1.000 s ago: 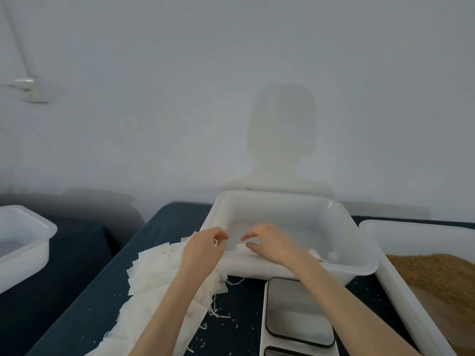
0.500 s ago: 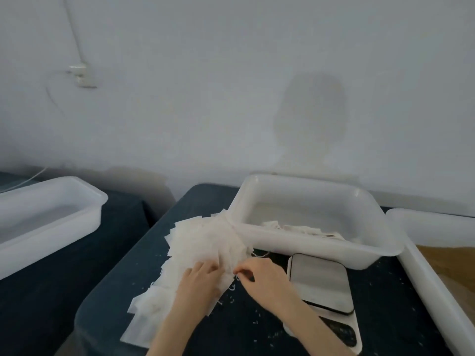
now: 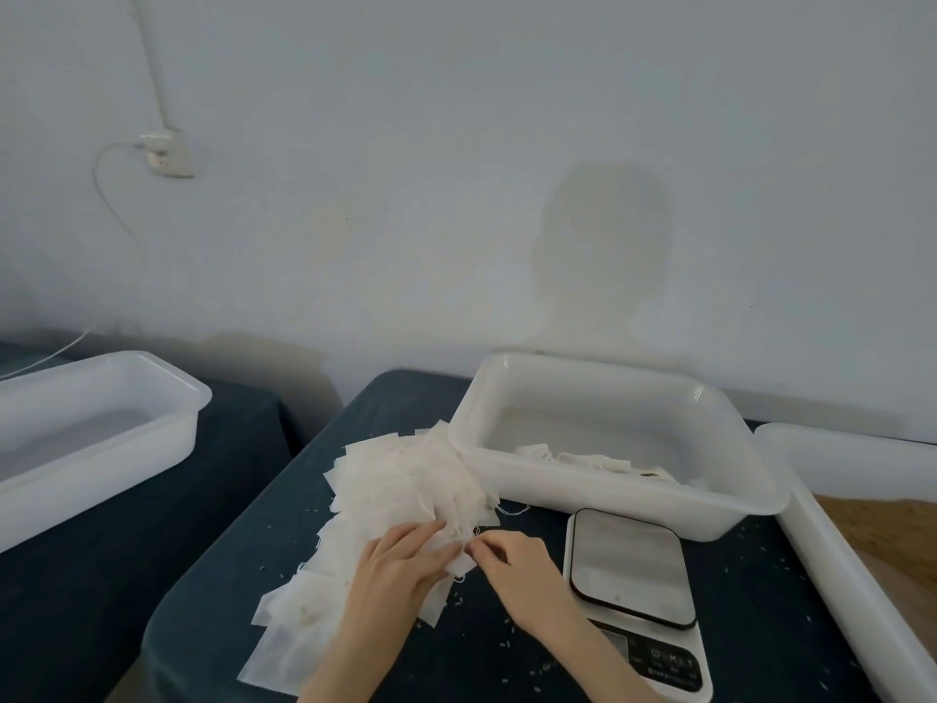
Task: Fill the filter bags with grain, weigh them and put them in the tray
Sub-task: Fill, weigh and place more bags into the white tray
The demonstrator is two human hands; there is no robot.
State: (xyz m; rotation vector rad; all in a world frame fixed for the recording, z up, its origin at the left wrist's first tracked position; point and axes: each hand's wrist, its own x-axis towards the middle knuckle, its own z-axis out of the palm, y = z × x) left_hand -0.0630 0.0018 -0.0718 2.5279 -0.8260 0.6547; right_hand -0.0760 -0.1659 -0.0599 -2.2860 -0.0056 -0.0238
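A loose heap of white empty filter bags (image 3: 405, 489) lies on the dark table, left of the scale. My left hand (image 3: 400, 565) rests flat on the near part of the heap, fingers straight. Beside it, my right hand (image 3: 507, 560) pinches the edge of one bag at the heap's right side. A white tray (image 3: 608, 504) behind the scale holds a few filled bags (image 3: 593, 459). The digital scale (image 3: 634, 575) has a bare platform. A long white tray of brown grain (image 3: 892, 540) runs along the right edge.
Another white tub (image 3: 96, 438) stands on a separate dark surface at the left. Spilled grains dot the dark table (image 3: 263, 540) around the scale and the heap. A wall socket with a cable (image 3: 167, 154) hangs on the wall behind.
Both hands came back from the white tray to the heap of empty bags. The left hand now lies flat on it and the right pinches a bag edge. The camera tilted down.
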